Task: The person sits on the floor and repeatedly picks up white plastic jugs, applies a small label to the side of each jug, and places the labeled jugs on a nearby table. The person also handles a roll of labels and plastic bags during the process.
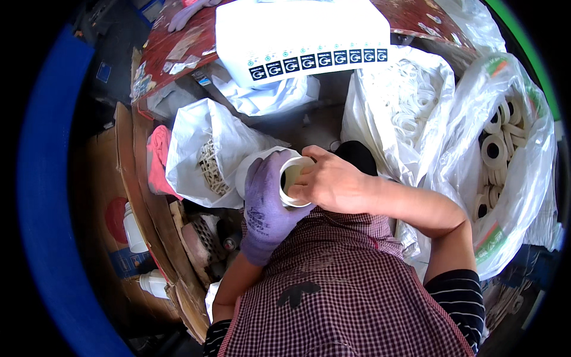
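My left hand [266,196], in a purple glove, is closed round a white cylindrical container [289,201] at the front of my body, its open top tilted toward the right. My bare right hand [321,181] is curled over the rim, with fingertips inside the opening; whether they also hold something small in there is hidden. Beneath my arms is my checked apron [321,291]. Just beyond the hands to the left stands a white sack [190,143] with small pale pieces inside.
A bag of white rings [398,95] and a bag of white rolls [493,154] stand at the right. A white printed slab [303,30] lies on the worn red board [160,53] ahead. Pink cloth [160,149], a cardboard edge [140,196] and white tubs [137,226] are at left.
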`<action>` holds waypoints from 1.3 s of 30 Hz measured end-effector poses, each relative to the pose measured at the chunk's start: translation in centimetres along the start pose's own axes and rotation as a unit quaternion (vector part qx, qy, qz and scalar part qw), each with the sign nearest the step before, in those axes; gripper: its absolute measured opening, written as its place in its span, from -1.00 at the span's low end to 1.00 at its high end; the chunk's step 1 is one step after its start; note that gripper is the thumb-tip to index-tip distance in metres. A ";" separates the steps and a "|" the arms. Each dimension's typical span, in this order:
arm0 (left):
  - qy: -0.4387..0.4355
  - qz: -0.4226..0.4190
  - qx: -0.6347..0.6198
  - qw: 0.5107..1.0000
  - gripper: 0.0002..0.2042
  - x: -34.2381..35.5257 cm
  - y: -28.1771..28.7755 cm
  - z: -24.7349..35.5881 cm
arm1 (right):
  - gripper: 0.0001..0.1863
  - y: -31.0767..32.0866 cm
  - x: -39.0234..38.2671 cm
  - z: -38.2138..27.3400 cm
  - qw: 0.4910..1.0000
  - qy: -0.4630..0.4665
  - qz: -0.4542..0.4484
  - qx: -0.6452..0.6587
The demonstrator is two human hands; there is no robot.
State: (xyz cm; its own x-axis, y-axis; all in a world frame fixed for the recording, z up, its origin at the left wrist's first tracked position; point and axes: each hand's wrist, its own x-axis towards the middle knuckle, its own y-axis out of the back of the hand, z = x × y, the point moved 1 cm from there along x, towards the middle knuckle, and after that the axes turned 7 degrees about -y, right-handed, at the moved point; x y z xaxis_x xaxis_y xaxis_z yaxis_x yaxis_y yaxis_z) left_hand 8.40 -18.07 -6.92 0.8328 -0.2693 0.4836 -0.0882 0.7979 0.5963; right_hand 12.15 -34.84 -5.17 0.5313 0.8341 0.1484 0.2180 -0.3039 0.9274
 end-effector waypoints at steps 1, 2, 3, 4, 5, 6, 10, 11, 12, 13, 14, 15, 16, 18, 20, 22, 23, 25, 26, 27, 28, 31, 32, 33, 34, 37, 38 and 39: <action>0.000 0.000 0.014 1.000 -0.25 -0.1 0.0 0.0 | -0.81 0.1 -0.1 0.2 1.000 -0.004 -0.020 0.021; 0.000 0.000 0.027 1.000 -0.25 -0.2 -0.1 0.0 | -0.79 0.3 -0.1 0.3 0.999 0.005 -0.014 0.047; 0.003 0.000 0.041 0.999 -0.24 -0.2 -0.1 -0.1 | -0.75 0.3 -0.1 0.3 0.997 -0.006 -0.031 0.076; 0.026 0.006 -0.005 1.000 -0.26 -0.3 -0.1 -0.1 | -0.72 0.3 0.0 0.1 0.994 -0.006 -0.021 0.108; 0.066 0.001 -0.040 0.997 -0.25 -0.3 0.0 -0.2 | -0.68 0.4 -0.1 0.0 0.992 -0.033 -0.039 0.119; 0.067 -0.005 -0.044 0.997 -0.23 -0.3 0.3 -0.3 | -0.62 0.4 -0.3 -0.3 0.991 -0.040 0.001 0.128; -0.004 0.045 0.073 0.996 -0.15 0.5 1.9 -0.9 | -0.62 2.2 -4.6 1.0 0.948 -0.019 0.307 0.081; -0.060 0.070 0.139 0.986 -0.11 0.7 2.6 -1.0 | -0.63 3.0 -6.6 2.3 0.942 -0.046 0.324 0.079; 0.019 0.089 0.024 0.996 -0.09 0.7 2.7 -1.4 | -0.69 4.0 -9.5 4.1 0.938 -0.100 0.325 0.073; 0.070 0.118 -0.088 0.987 -0.06 0.7 2.8 -1.9 | -0.70 4.7 -12.4 5.7 0.921 -0.183 0.343 0.027; 0.103 0.125 -0.164 0.973 -0.05 0.6 2.6 -2.3 | -0.67 5.6 -15.1 8.4 0.885 -0.193 0.422 -0.032; 0.130 0.120 -0.248 0.953 -0.05 0.5 2.2 -2.8 | -0.64 6.6 -18.8 11.0 0.864 -0.245 0.437 -0.055; 0.175 0.070 -0.268 0.945 -0.07 0.4 1.7 -3.4 | -0.64 7.2 -22.6 13.5 0.806 -0.322 0.490 -0.080; 0.203 -0.047 -0.195 0.958 -0.11 -0.2 0.6 -4.3 | -0.66 8.1 -30.9 18.2 0.693 -0.431 0.547 -0.186; 0.216 -0.112 -0.173 0.954 -0.13 -1.1 -0.1 -4.8 | -0.70 8.4 -39.6 22.3 0.570 -0.577 0.513 -0.279; 0.270 -0.107 -0.242 0.926 -0.16 -2.4 -0.3 -5.0 | -0.47 9.2 -48.3 25.6 0.458 -0.776 0.363 -0.236; 0.267 -0.127 -0.257 0.920 -0.17 -3.0 -0.4 -4.9 | -0.32 8.3 -50.9 26.9 0.403 -0.758 0.426 -0.285; 0.292 -0.136 -0.301 0.898 -0.20 -4.3 -0.4 -4.5 | -0.27 7.5 -54.7 28.2 0.393 -0.795 0.343 -0.311; 0.273 -0.151 -0.265 0.912 -0.23 -4.6 -0.5 -4.5 | -0.31 7.5 -55.5 28.8 0.406 -0.793 0.382 -0.247; 0.285 -0.132 -0.297 0.902 -0.23 -5.1 -0.5 -4.2 | -0.35 7.2 -55.6 28.8 0.408 -0.801 0.388 -0.203; 0.289 -0.117 -0.237 0.920 -0.25 -5.0 -0.5 -4.5 | -0.39 7.1 -55.1 28.8 0.399 -0.820 0.382 -0.151; 0.354 -0.015 -0.312 0.881 -0.41 -5.1 -0.4 -5.2 | -0.43 7.4 -51.0 27.0 0.446 -0.832 0.287 -0.164; 0.357 0.019 -0.321 0.877 -0.45 -5.0 0.0 -5.7 | -0.45 8.1 -49.4 26.1 0.471 -0.818 0.281 -0.173; 0.373 0.051 -0.330 0.866 -0.49 -4.9 0.4 -6.1 | -0.46 8.7 -47.5 25.0 0.484 -0.809 0.272 -0.194; 0.437 0.109 -0.449 0.772 -0.51 -5.1 0.7 -6.3 | -0.46 9.4 -45.5 23.8 0.520 -0.773 0.290 -0.219; 0.325 0.019 -0.291 0.899 -0.40 -5.5 2.2 -6.2 | -0.36 11.8 -39.7 18.0 0.545 -0.709 0.366 -0.258; 0.274 0.006 -0.250 0.929 -0.36 -5.6 2.5 -5.9 | -0.35 12.5 -37.3 16.0 0.566 -0.684 0.383 -0.256; 0.236 0.001 -0.239 0.942 -0.32 -5.7 2.6 -5.6 | -0.34 13.1 -34.7 14.2 0.601 -0.625 0.402 -0.294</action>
State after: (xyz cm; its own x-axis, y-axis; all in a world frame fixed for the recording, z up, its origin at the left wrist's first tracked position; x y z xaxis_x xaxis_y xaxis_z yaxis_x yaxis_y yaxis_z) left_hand 6.47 -11.46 -11.66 0.9930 -0.0882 0.0785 0.0725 0.9802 0.1842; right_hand 8.18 -74.35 -3.05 0.5518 -0.5828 0.5965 -0.6525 0.1437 0.7440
